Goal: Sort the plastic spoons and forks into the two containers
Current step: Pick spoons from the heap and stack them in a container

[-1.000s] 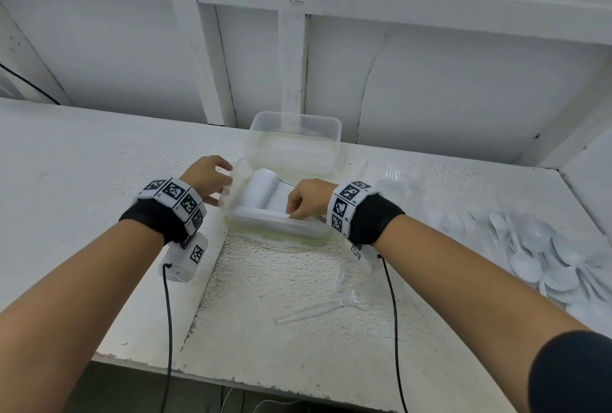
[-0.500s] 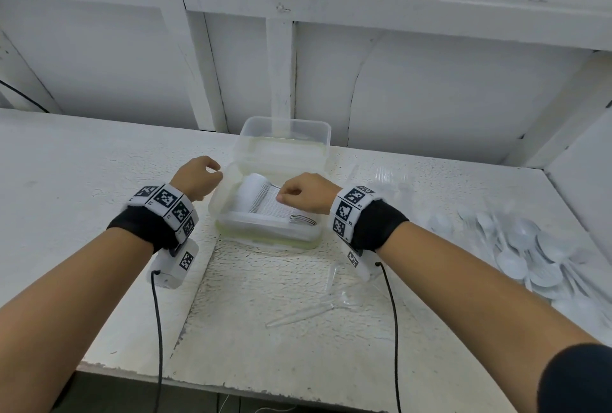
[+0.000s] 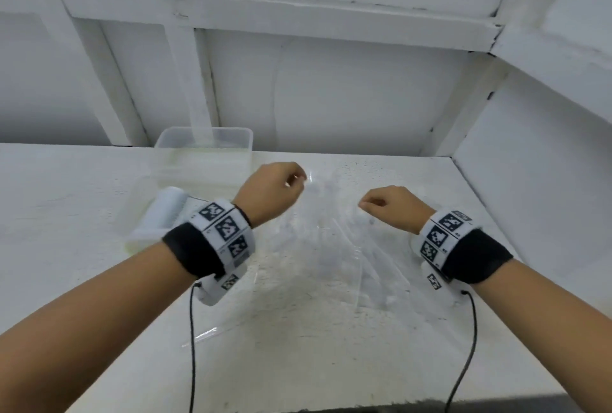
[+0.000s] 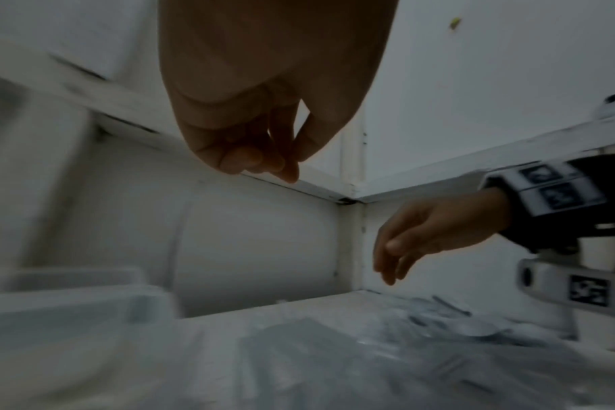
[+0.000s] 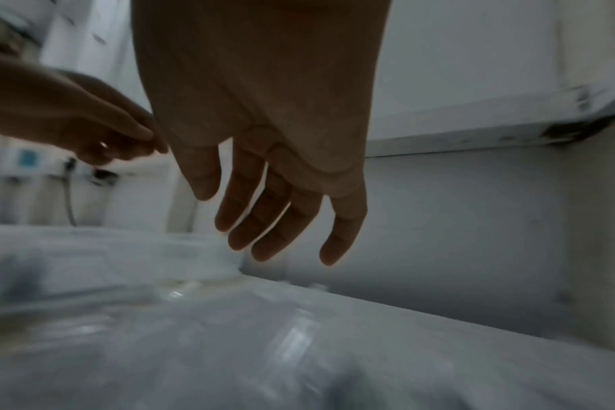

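White table point(image 3: 82, 213) | near container point(image 3: 145, 233): stacked forks point(image 3: 169, 210) | both hands' fingers loose, empty

Head view bright, motion-blurred; both wrist views dim and smeared.

Both our forearms reach fwd, wrists banded. Our left hand point(image 3: 271, 189) hangs w/ fingertips point(image 4: 260, 163) bunched together, holding nothing. Our right hand point(image 3: 392, 207) droops, fingers point(image 5: 264, 210) loose and nearly straight.
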